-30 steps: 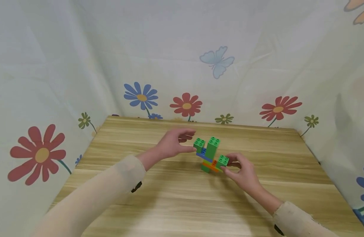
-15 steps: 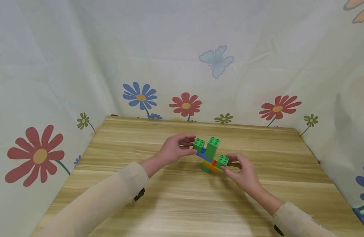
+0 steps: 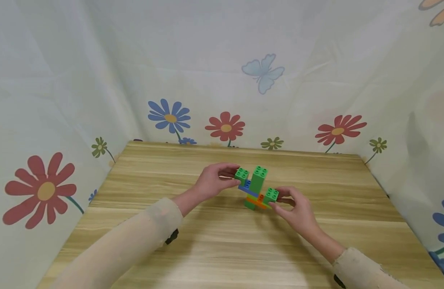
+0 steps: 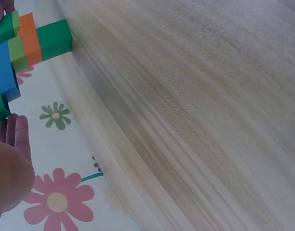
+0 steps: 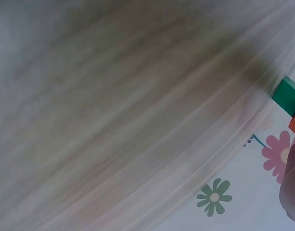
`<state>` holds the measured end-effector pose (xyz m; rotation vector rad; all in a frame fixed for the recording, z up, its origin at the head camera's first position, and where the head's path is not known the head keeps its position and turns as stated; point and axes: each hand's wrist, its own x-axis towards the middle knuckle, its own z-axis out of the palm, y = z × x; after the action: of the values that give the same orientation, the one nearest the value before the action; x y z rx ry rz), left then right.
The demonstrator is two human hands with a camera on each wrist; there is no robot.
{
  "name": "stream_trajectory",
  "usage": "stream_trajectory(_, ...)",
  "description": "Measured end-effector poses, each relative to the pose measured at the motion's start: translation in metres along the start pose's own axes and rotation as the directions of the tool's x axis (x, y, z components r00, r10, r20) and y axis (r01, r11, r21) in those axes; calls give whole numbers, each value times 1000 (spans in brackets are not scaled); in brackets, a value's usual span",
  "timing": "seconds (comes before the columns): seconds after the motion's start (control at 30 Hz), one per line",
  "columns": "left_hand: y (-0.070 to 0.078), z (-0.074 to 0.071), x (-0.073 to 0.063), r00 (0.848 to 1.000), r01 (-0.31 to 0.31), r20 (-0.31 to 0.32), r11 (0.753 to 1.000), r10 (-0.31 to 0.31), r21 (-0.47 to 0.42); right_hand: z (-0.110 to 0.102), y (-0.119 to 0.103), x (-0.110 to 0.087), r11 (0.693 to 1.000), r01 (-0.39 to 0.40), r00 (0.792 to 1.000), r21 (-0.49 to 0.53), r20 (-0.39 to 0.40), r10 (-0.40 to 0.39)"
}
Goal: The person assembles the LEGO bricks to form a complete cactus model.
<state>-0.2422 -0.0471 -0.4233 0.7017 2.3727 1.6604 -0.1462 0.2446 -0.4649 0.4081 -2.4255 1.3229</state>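
A toy brick build stands on the wooden table. A green foot brick is at its bottom, below an orange brick. Higher up, a blue brick carries a tall green stack and, at its left end, a green brick. My left hand holds that left green brick between thumb and fingers. With thumb and fingertips, my right hand pinches the green brick on the right arm. Light green shows between orange and blue in the left wrist view.
A white cloth printed with flowers and butterflies hangs behind the table and along both sides. Beige sleeves cover both forearms. In the right wrist view, only the edge of the build, with a green brick, shows.
My left hand has come down a little and its fingers have closed in on the left green brick. The right hand keeps its hold, and the build stays in place.
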Motion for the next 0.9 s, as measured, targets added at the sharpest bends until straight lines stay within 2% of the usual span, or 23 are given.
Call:
stream_trajectory(0.3,-3,0,2,1000,2,4,1000,-2,-10,-1,1,-4,998,-36,999,59,-24,37)
stream_trajectory(0.5,-3,0,1,1000,-3,-2,1000,3,-6,-5,-1,-10,997,-31,998,69,-48,35)
stream_trajectory(0.9,0,2,-1,1000,-2,-16,1000,1,-17,-4,-1,-12,997,-65,997,-36,-50,63)
